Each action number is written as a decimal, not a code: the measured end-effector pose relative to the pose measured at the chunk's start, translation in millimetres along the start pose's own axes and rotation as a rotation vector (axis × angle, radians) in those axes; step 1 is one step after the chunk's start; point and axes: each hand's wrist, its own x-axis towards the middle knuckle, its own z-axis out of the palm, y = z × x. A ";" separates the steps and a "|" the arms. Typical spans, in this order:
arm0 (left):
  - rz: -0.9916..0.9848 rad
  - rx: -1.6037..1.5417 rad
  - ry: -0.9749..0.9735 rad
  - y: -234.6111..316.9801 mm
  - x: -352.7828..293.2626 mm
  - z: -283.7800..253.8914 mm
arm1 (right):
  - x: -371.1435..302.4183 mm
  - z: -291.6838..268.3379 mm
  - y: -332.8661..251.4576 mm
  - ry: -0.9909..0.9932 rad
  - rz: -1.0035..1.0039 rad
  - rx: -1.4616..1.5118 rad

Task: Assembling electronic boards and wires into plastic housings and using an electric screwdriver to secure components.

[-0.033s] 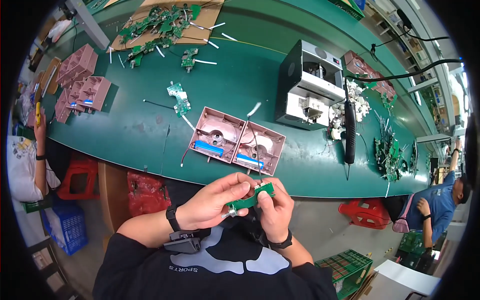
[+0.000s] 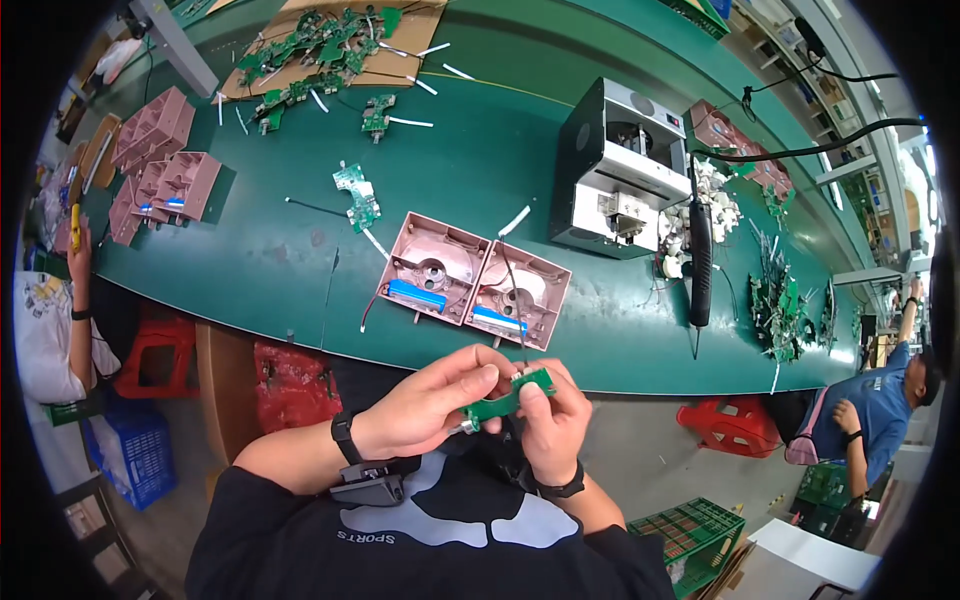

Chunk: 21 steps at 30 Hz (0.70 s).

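Close to my body, just off the bench's front edge, my left hand (image 2: 425, 405) and my right hand (image 2: 553, 425) hold a green circuit board (image 2: 494, 407) between them. My left fingers pinch its left part, near a small metal shaft (image 2: 466, 425) that sticks out. The right thumb presses on the board's right end. From there a dark wire (image 2: 513, 285) runs up across the right-hand pink housing (image 2: 545, 290), ending in a white sleeve (image 2: 515, 221). A second pink housing (image 2: 405, 250) adjoins it. Blue cylindrical batteries (image 2: 417, 294) lie in both.
A loose circuit board (image 2: 358, 198) lies left of the housings; more boards (image 2: 320, 50) are heaped on cardboard. A boxy machine (image 2: 620, 170) and a black-handled tool (image 2: 700, 265) stand to the right. Pink housings (image 2: 180, 190) sit far left. Co-workers (image 2: 880, 400) are at both sides.
The circuit board has shifted slightly right and up in my hands. The wire's white sleeve has swung a little to the right and lies at a different angle.
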 end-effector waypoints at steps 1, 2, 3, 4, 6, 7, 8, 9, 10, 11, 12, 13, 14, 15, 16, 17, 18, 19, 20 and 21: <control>-0.004 -0.005 0.001 1.2 0.2 -1.1 | -4.4 -3.0 -1.2 0.044 -0.007 -0.003; 0.110 0.326 -0.053 5.7 -0.1 -4.6 | -7.2 -6.5 -1.6 0.089 -0.014 -0.008; 0.224 0.658 -0.110 13.5 0.1 -6.6 | -8.3 -11.8 -1.7 0.092 -0.009 -0.011; 0.342 0.991 -0.169 21.2 0.6 -7.7 | -9.1 -19.1 -1.8 0.122 -0.026 0.057; 0.431 1.217 -0.068 39.9 -0.4 -4.7 | -12.0 -34.5 -3.6 0.187 -0.059 0.188; 0.522 1.447 0.049 48.9 1.1 -2.1 | -15.3 -42.7 -3.7 0.188 -0.055 0.183; 0.521 1.440 0.048 57.2 5.3 0.3 | -20.9 -51.9 -2.5 0.187 -0.050 0.211; 0.626 1.605 0.069 66.0 12.2 2.8 | -26.7 -60.7 -1.7 0.186 -0.047 0.237; 0.733 1.769 0.093 72.5 19.6 3.6 | -32.7 -66.0 -2.0 0.184 -0.044 0.264; 0.734 1.771 0.102 76.9 27.6 4.3 | -37.4 -69.1 -1.8 0.176 -0.045 0.266; 0.746 1.870 0.093 79.0 37.0 3.6 | -43.4 -72.1 -1.7 0.144 -0.004 0.281; 0.755 1.971 0.082 80.4 46.4 2.4 | -48.6 -74.9 -1.5 0.112 0.037 0.296; 0.753 2.073 0.068 80.0 51.7 0.2 | -54.8 -75.9 -1.3 0.082 0.084 0.316; 0.741 2.073 0.071 79.3 57.1 -3.9 | -59.3 -75.9 -0.7 0.080 0.093 0.320; 0.711 2.140 0.029 78.9 65.4 -9.4 | -62.5 -74.4 0.3 0.056 0.123 0.314; 0.680 2.206 -0.018 78.3 72.7 -14.1 | -65.6 -72.7 1.3 0.033 0.152 0.309; 0.648 2.273 -0.068 78.0 77.2 -16.1 | -68.3 -71.4 2.2 0.011 0.181 0.306; 0.642 2.274 -0.085 77.8 80.1 -16.9 | -70.0 -70.8 2.6 0.024 0.183 0.311; 0.634 2.218 -0.100 78.5 81.5 -18.8 | -69.8 -69.9 2.3 0.014 0.216 0.312; 0.626 2.163 -0.113 79.4 82.0 -20.8 | -69.3 -69.0 1.8 0.004 0.248 0.313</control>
